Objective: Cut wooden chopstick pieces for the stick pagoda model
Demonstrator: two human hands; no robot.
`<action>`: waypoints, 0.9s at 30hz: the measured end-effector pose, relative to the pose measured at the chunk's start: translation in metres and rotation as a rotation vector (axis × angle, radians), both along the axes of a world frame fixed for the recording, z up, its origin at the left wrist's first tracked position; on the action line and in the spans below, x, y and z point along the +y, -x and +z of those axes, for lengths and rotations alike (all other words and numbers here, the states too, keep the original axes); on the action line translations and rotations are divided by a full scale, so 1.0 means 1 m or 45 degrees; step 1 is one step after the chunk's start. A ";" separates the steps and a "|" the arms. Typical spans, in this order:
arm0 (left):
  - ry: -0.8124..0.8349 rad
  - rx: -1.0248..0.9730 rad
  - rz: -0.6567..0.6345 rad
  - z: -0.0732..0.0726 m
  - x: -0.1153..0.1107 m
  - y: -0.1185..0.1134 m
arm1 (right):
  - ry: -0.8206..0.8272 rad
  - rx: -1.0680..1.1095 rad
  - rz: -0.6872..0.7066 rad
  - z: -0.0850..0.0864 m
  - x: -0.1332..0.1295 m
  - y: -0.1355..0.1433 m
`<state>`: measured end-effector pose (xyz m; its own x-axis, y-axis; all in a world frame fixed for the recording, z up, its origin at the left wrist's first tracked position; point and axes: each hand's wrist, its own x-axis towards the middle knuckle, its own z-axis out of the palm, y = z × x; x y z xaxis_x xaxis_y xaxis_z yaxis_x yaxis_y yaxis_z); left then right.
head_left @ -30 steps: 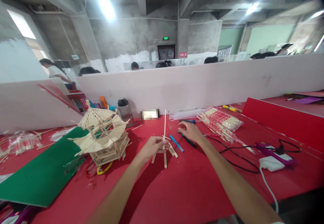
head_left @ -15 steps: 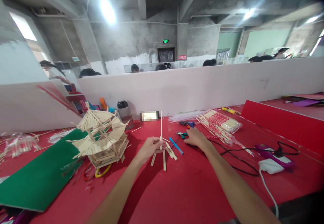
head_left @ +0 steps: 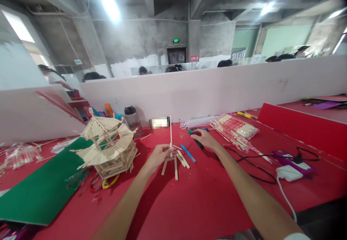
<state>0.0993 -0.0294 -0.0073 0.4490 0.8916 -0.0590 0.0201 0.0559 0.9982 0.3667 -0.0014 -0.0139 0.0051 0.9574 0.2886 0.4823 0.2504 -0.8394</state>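
My left hand (head_left: 162,155) is closed on an upright wooden stick (head_left: 171,131), above several short sticks (head_left: 176,169) fanned out on the red table. To the right, my right hand (head_left: 204,138) has its fingers closed round green-and-black pliers (head_left: 194,136), whose jaws point up and left. A blue marker (head_left: 188,153) lies on the table between the hands. On the left stands a pagoda-like model (head_left: 110,146) built of sticks.
Bagged sticks (head_left: 234,129) lie at the right, near a black cable (head_left: 252,160) and a white charger (head_left: 289,172). A dark-lidded bottle (head_left: 132,119) stands behind the model. A green board (head_left: 40,185) is at the left. People show beyond the white partition (head_left: 189,91).
My right hand has taken hold of the pliers and turned them, lifting the jaws up and left. My left hand still holds the stick; the view has shifted slightly.
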 end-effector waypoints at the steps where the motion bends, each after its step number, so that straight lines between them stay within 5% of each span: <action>1: 0.000 -0.007 -0.004 -0.001 0.001 0.000 | 0.022 0.142 0.038 0.000 0.000 0.002; 7: -0.014 -0.045 -0.004 -0.002 0.004 0.003 | 0.469 0.950 0.345 0.004 -0.009 0.007; 12: -0.042 -0.075 -0.012 0.003 0.002 0.003 | 0.760 1.201 0.730 0.009 -0.016 0.008; 19: -0.058 -0.051 0.003 0.009 -0.001 0.002 | 0.353 0.604 0.601 0.013 -0.021 0.017; 27: -0.082 0.010 -0.035 0.012 -0.005 -0.001 | 0.136 -0.041 0.776 0.020 -0.027 0.018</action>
<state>0.0998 -0.0342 0.0049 0.4732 0.8809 -0.0053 0.0285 -0.0093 0.9996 0.3483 -0.0280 0.0058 -0.5589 0.8090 0.1819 0.3042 0.4042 -0.8626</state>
